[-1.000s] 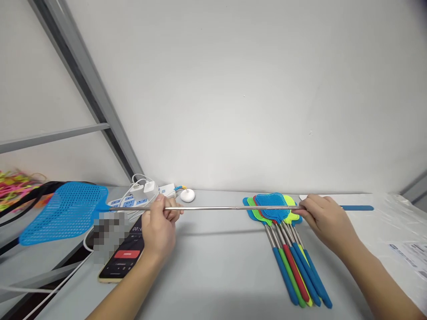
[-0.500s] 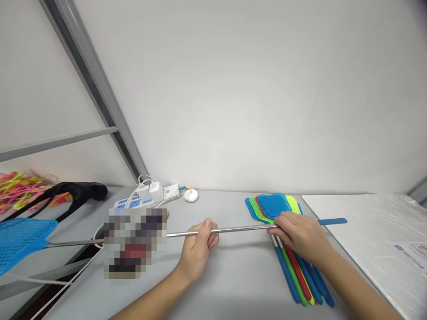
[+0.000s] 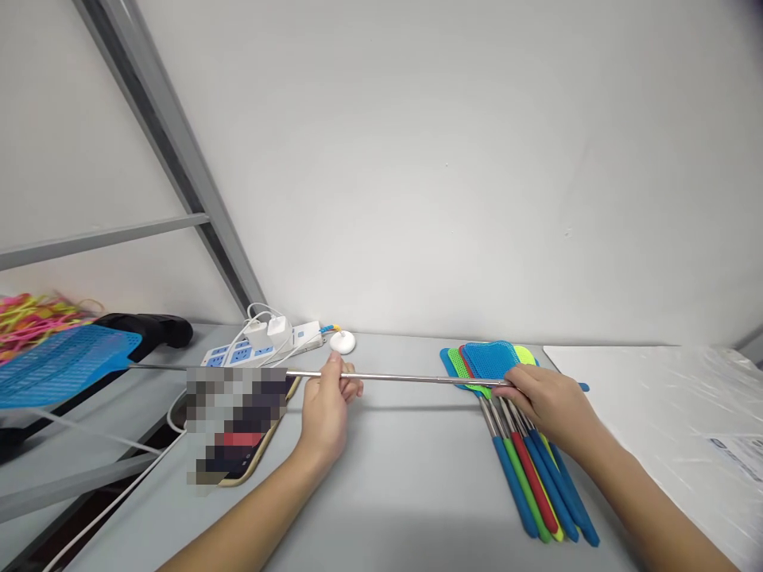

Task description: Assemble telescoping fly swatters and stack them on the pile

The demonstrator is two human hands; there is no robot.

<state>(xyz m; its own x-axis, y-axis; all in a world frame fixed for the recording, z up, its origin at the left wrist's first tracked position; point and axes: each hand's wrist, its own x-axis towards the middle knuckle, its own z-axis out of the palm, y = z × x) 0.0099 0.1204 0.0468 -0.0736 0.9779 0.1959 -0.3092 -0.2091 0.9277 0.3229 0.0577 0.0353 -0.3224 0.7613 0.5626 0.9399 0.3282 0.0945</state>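
A telescopic fly swatter [image 3: 411, 379] stretches sideways above the table, its steel rod drawn out long. Its blue perforated head [image 3: 77, 361] is at the far left. My left hand [image 3: 325, 405] is closed around the middle of the rod, thumb on top. Toward the other end, my right hand [image 3: 548, 397] wraps the blue handle, and only the handle's tip shows past the fingers. Just below that hand lies a fanned stack of several short fly swatters [image 3: 524, 477] in blue, green, red and yellow, heads toward the wall.
A phone [image 3: 268, 433], partly blurred out, lies at left beneath the rod. Behind it are a power strip [image 3: 238, 352] with chargers and a round white device [image 3: 342, 342]. Plastic-wrapped white sheets [image 3: 668, 413] lie at right. A metal frame [image 3: 179, 151] and colourful strands [image 3: 48, 322] are at left.
Both hands stay on the swatter. The left hand has moved left and away from me, and the blue head has shifted up and right. Less handle sticks out past my right hand.
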